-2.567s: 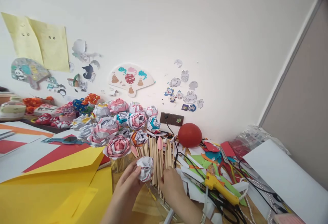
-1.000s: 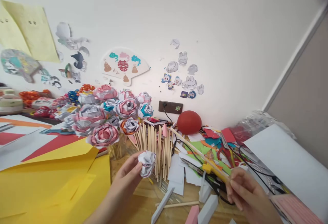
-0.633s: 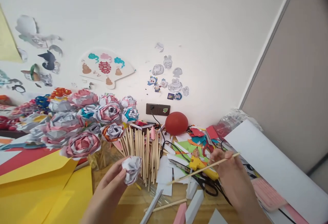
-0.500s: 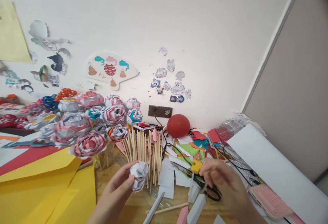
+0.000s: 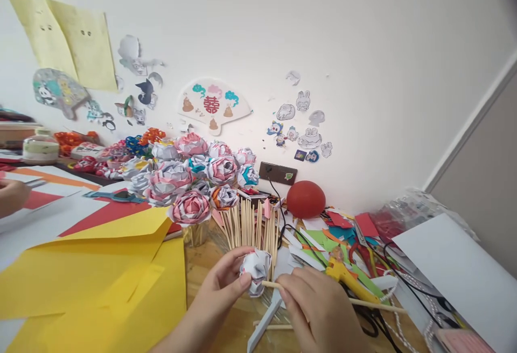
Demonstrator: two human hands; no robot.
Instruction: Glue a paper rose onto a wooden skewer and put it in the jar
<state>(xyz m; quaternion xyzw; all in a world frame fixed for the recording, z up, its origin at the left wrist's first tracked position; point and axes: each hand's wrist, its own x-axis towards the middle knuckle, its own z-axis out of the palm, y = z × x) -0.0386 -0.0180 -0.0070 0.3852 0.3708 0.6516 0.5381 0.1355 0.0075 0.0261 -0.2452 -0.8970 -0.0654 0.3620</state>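
Between the fingers and thumb of my left hand [image 5: 230, 286] is a small folded white paper flower [image 5: 257, 267]. My right hand [image 5: 315, 304] is closed round a thin wooden stick [image 5: 382, 305]. The stick's tip meets the flower's near side; whether it enters the paper I cannot tell. Its far end sticks out to the right, past my hand. Just beyond my right hand lies a yellow hot glue gun [image 5: 351, 280]. Many more wooden sticks [image 5: 246, 224] stand in a bunch behind the flower.
Finished paper flowers [image 5: 189, 207] cluster at the back left, beside yellow paper sheets [image 5: 100, 267]. A red balloon [image 5: 306, 199] rests against the wall. Red-handled scissors [image 5: 363, 253] and paper scraps lie right. Another person's hand [image 5: 12, 197] shows at the far left.
My right hand has come left from beside the glue gun, bringing the stick's tip to the flower. My view has turned left, and another person's hand now shows.
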